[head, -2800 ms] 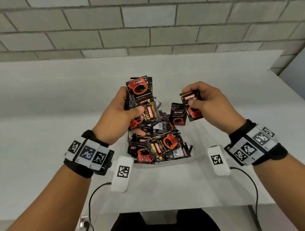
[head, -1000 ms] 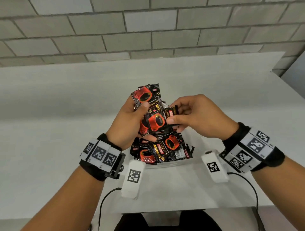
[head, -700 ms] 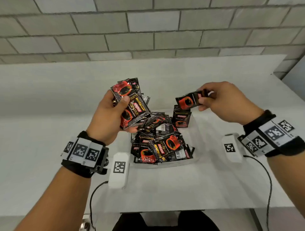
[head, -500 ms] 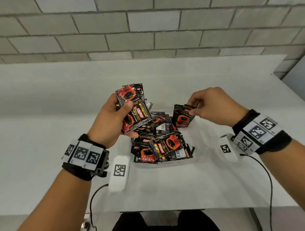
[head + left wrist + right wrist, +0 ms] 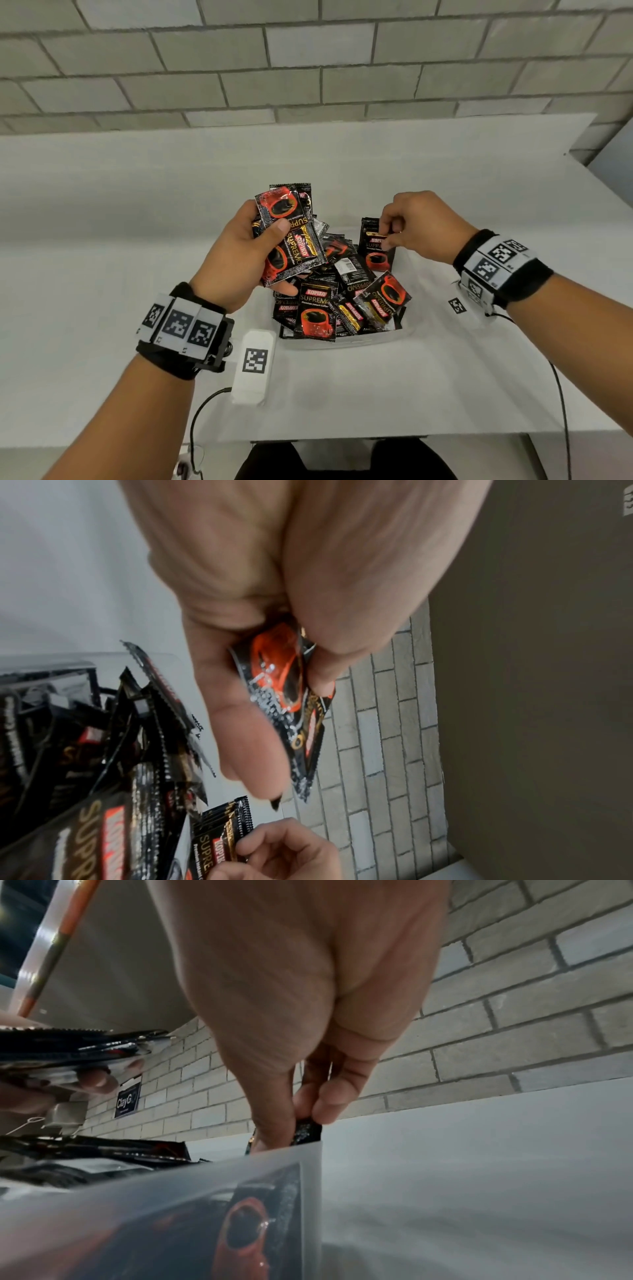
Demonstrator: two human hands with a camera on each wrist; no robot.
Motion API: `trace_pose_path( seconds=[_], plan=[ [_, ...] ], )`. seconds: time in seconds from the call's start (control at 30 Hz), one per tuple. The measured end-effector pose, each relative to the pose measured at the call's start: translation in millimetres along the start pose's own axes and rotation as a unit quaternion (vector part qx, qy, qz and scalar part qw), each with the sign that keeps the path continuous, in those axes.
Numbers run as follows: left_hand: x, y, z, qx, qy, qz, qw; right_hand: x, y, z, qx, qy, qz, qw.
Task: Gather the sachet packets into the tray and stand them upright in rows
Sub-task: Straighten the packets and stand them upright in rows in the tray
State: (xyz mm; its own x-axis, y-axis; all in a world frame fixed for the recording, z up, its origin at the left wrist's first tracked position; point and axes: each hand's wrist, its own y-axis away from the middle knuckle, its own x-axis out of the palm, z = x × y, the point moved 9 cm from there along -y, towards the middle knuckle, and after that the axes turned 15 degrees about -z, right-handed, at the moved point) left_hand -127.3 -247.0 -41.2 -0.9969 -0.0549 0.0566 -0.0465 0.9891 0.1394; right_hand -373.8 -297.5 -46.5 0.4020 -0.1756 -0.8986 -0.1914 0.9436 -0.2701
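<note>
over tray (image 5: 346,343), fingers (image 5: 388,224) pinching sachet (image 5: 376,251)

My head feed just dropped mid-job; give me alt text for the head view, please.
The right hand pinches the top of upright sachets at the far right of a clear tray, while the left hand holds a bundle of sachets above it. Loose sachets fill the tray on a white table.

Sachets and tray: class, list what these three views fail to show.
- Head view: how many upright sachets stand behind the front one; the right hand covers their tops.
- Head view: tray floor, buried under loose sachets.
- Left wrist view: count of the held stack; the left hand blocks it.
</note>
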Motion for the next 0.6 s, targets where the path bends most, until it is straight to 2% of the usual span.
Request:
trace_pose_path(
  seconds=[0.23,0.4,0.53,0.6],
  plan=[
    [3.7,-0.6,2.1,-0.006,0.002,0.003,1.0,-18.9,5.2,0.4,0.0,-0.024,-0.03,0.999],
    [16.2,3.7,4.2,-0.009,0.003,0.03,0.999,-48.8,16.0,24.6,0.056,-0.159,-0.07,0.983],
    [32.1,8.9,3.3,0.002,-0.026,0.072,0.997,-59.9,25.2,60.1,0.049,-0.27,-0.071,0.959],
    [36.7,10.6,0.7,0.015,-0.043,0.08,0.996,-57.6,26.4,67.7,0.045,-0.286,-0.06,0.955]
  ],
)
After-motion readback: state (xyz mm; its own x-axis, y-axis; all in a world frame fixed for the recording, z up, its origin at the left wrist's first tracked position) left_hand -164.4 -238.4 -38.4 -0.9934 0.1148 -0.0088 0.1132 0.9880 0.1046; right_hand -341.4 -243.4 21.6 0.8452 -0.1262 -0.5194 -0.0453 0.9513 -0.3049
